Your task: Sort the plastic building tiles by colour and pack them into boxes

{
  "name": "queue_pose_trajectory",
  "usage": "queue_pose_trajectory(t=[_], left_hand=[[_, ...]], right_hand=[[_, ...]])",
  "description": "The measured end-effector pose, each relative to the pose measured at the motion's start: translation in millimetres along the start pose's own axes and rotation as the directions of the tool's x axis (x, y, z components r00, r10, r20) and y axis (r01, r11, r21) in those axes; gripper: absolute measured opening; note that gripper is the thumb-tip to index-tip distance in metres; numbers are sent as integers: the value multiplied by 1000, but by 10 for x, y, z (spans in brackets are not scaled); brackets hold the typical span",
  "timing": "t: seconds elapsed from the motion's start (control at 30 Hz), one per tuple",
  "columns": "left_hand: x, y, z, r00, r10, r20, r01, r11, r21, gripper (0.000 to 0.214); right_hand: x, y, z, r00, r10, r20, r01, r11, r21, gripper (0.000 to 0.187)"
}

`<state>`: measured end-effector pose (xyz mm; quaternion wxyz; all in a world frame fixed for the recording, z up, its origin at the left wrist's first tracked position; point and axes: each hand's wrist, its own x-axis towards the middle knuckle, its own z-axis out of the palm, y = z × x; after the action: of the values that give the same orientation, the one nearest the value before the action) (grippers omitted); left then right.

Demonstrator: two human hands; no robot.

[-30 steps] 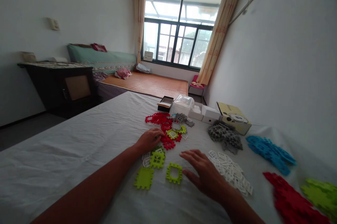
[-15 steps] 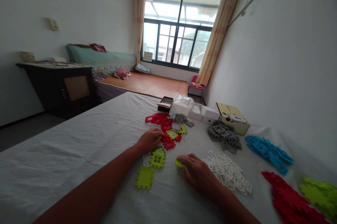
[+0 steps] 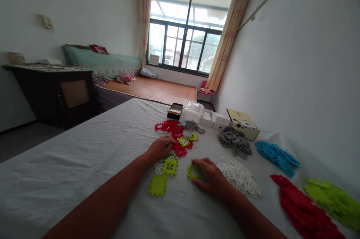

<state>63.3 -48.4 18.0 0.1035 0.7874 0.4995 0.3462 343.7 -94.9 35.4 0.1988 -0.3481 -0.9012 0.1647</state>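
My right hand grips the right edge of a lime-green notched frame tile with a large opening, thumb and fingers apart around it. My left hand is curled beside the red notched tiles; what its fingers hold, if anything, is hidden. Just below that hand are a lime-green tile with a window insert and some white window pieces. Nearer to me lies a solid lime-green square tile. Beyond my left hand, another lime-green tile with a white window rests among the red ones.
White pieces, grey tiles, blue tiles, red tiles and lime-green tiles lie in piles on the right. Behind stand a black box, a clear plastic container, white boxes and a yellow box.
My right hand has opened its fingers wider around the lime-green frame tile, so more of the tile shows. My left hand stays near the red tiles. The view has shifted slightly.
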Motion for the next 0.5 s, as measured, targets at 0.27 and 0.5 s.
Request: queue_pose_trajectory(t=[0.27,0.5], left_hand=[[22,-35,-20,1000,28,11,-27,999,-17,28],[42,-74,-18,999,27,20,-27,999,-24,28]], right_hand=[[-220,-308,-289,998,-29,54,36,992,-123,52],[-871,647,-1260,935,96,-341,-238,882,-406,38]])
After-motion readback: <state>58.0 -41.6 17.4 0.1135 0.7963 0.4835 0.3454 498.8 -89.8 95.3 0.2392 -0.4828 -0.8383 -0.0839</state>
